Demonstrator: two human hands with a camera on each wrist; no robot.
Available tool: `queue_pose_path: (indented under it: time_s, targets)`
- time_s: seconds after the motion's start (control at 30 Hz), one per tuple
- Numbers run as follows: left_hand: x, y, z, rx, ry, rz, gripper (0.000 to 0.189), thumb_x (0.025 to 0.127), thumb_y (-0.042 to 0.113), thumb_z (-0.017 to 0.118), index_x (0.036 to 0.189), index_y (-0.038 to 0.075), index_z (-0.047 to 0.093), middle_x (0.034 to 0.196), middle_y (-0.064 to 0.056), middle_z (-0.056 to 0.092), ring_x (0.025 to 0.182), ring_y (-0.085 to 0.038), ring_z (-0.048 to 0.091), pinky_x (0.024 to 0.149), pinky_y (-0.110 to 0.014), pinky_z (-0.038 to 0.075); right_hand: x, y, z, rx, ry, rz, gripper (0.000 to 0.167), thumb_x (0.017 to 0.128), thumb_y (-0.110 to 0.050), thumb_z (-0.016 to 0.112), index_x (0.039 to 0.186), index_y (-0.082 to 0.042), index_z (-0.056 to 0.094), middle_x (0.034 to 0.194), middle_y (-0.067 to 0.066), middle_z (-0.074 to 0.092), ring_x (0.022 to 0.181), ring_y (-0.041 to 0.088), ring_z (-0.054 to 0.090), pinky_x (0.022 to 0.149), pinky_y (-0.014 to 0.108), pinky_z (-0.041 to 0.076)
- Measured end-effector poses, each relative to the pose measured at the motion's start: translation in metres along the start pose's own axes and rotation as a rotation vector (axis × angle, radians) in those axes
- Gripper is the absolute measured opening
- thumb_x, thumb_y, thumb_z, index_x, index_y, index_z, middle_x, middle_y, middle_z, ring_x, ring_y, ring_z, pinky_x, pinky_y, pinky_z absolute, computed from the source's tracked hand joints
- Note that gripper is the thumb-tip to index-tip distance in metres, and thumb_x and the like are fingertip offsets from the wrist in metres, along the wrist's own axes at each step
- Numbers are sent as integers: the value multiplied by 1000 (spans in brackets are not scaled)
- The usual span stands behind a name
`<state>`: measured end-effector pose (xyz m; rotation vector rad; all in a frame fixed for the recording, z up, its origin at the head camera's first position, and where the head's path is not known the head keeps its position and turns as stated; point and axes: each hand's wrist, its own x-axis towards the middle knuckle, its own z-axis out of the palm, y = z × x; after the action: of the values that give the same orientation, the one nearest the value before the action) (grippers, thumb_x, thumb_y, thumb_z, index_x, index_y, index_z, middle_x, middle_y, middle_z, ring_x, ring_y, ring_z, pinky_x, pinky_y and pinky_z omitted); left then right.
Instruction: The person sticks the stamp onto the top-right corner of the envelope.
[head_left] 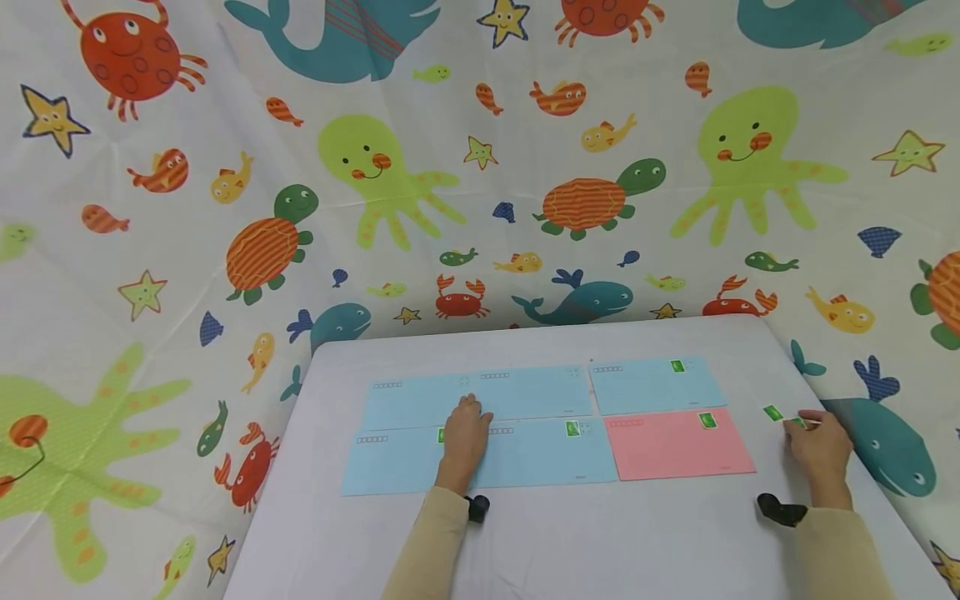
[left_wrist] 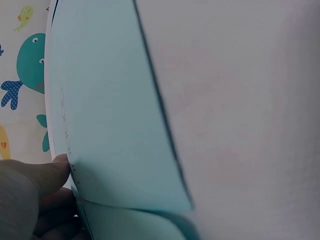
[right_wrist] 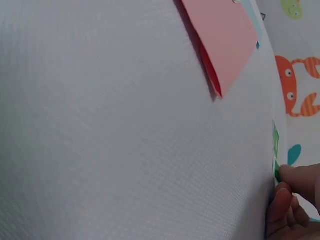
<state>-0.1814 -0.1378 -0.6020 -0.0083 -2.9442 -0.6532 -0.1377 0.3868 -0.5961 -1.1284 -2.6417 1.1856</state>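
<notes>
My left hand (head_left: 463, 442) rests across the inner edges of several blue envelopes, its fingertips on the upper middle envelope (head_left: 536, 396). Part of the lower left envelope (head_left: 393, 462) and its green stamp is covered by that hand. In the left wrist view the thumb touches a blue envelope (left_wrist: 115, 130) by its row of small printed boxes. At the table's right side my right hand (head_left: 821, 450) pinches a small green stamp (right_wrist: 277, 171) between thumb and finger. Another green stamp (head_left: 772, 412) lies just left of those fingertips.
A pink envelope (head_left: 675, 446) with a green stamp lies at the lower right of the two rows. Above it is a stamped blue envelope (head_left: 656, 387). The white table (head_left: 600, 542) meets a sea-animal cloth (head_left: 465, 225) behind and at the sides.
</notes>
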Motion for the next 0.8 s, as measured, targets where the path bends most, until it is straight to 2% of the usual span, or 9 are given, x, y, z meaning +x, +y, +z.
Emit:
queue_pose_path:
  time_s: [0.17,0.3,0.43,0.57,0.63,0.8]
  targets:
    - [2,0,2,0,-9,-12,39,94,19,70,122,-8,67,136,-25,62,129,-39,59,105,-50,50,-5,1,1,12,42,-10,47,103,-15,40,141,12,41,124,36,47,110,48,45,77,45,40]
    - [3,-1,4,3,-8,-16,40,94,18,69,122,-10,66,135,-26,62,128,-40,60,105,-49,51,-9,1,-1,37,49,8,48,102,-15,40,142,12,40,124,35,49,104,44,50,62,27,40]
    - [2,0,4,3,-4,-12,40,93,18,70,121,-10,67,134,-26,63,126,-40,61,103,-49,52,-11,0,-4,64,37,24,49,103,-15,41,144,10,38,120,32,51,84,27,57,48,15,36]
    - [1,0,4,-3,-15,-14,39,93,18,70,122,-9,67,134,-26,62,126,-40,61,103,-49,52,-12,-2,-5,87,20,32,50,104,-17,42,148,7,37,119,30,51,66,7,53,48,13,38]
    - [1,1,3,-3,-17,-10,39,93,18,70,121,-9,67,133,-26,63,125,-40,62,102,-49,52,-12,-4,-5,91,14,38,50,105,-18,41,149,5,38,122,28,51,69,7,52,49,12,39]
    - [3,1,1,4,6,14,38,93,18,70,119,-10,68,129,-28,64,116,-42,65,96,-50,55,-12,-14,-8,87,6,16,48,106,-22,43,146,3,44,125,25,53,89,19,52,53,12,39]
